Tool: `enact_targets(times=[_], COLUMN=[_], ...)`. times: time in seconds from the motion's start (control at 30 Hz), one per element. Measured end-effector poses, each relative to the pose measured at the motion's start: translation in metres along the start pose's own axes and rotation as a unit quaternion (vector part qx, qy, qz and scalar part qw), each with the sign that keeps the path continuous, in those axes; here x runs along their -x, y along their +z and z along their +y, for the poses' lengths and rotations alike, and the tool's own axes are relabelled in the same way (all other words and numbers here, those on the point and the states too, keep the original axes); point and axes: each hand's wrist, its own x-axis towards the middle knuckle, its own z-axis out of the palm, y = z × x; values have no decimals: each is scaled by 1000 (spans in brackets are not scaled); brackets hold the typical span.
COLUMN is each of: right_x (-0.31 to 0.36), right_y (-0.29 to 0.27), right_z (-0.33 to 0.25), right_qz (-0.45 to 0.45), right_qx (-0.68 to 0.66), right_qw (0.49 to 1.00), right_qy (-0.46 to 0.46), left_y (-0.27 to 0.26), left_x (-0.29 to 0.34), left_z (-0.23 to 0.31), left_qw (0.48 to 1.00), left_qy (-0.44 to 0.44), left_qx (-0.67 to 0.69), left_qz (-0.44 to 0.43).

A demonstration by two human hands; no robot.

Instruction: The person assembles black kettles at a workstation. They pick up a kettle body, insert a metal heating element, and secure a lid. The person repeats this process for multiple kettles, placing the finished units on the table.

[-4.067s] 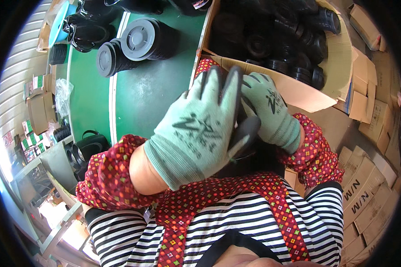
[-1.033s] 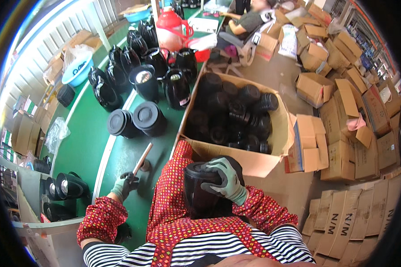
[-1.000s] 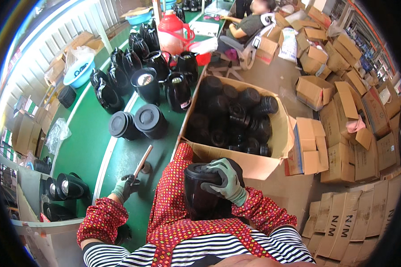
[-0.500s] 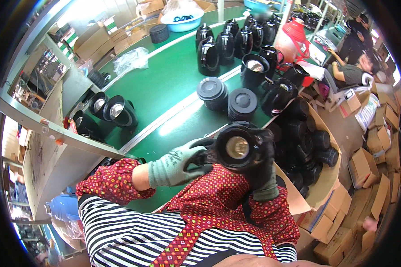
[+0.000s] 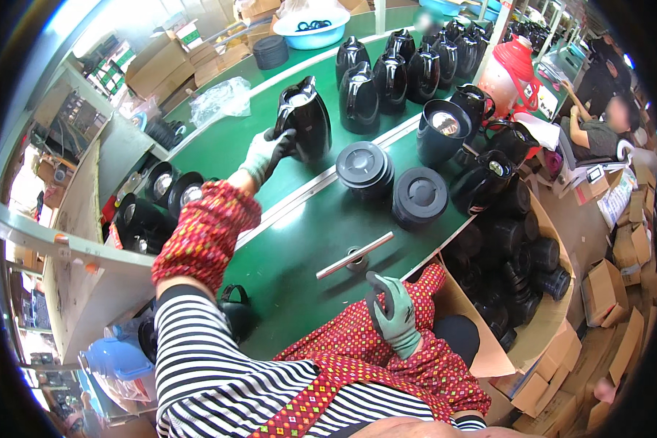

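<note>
My left hand (image 5: 268, 155), in a grey-green glove with dark fingers, reaches far out over the green table. Its fingers are closed on the side of a glossy black jug (image 5: 310, 124), which stands upright. Close to my body, my right hand (image 5: 396, 315) is loosely curled, thumb apart from the fingers, with nothing visible in it. Just beyond it is a metal T-shaped tool (image 5: 336, 264), a bar across a short round post. Two stacks of round dark lids (image 5: 365, 166) stand ahead. Beside them is a black jug without a lid (image 5: 443, 135), its shiny inside showing.
Several black jugs (image 5: 392, 80) stand in rows at the back. A red-topped jug (image 5: 515, 66) is at the right. An open carton (image 5: 544, 321) of black parts sits by my right side. More black pieces (image 5: 146, 223) lie at left. Another person (image 5: 598, 131) sits far right.
The jug that was in both hands before me is now out on the table in my left hand. My right hand has let go and lowered, and the T-shaped tool has come into sight.
</note>
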Motion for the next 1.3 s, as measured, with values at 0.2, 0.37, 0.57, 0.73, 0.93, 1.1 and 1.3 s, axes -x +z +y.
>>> enact_targets(times=[0.2,0.37,0.57,0.73,0.93,1.1,1.3], right_x=[-6,-2,4,7,10,24,28], right_y=[-5,-6,8,13,13,24,42], right_z=[4,9,14,20,16,-20,-102], right_qz=[12,36,44,40,16,4,-165], right_qx=[-38,-75,-94,-119,-99,-168,-142], right_qw=[999,996,993,991,995,984,974], right_qy=[20,42,49,47,19,67,64], left_y=[38,58,-60,-128,-151,-153,-57], left_x=[-93,-33,116,261,359,371,362], left_z=[-51,3,151,166,83,35,88], left_qw=[994,985,920,815,766,784,720], left_qy=[-26,-54,-16,66,-125,-138,-27], left_qx=[-5,-154,-354,-557,-609,-590,-664], left_qz=[104,53,-166,-141,-164,-135,-198])
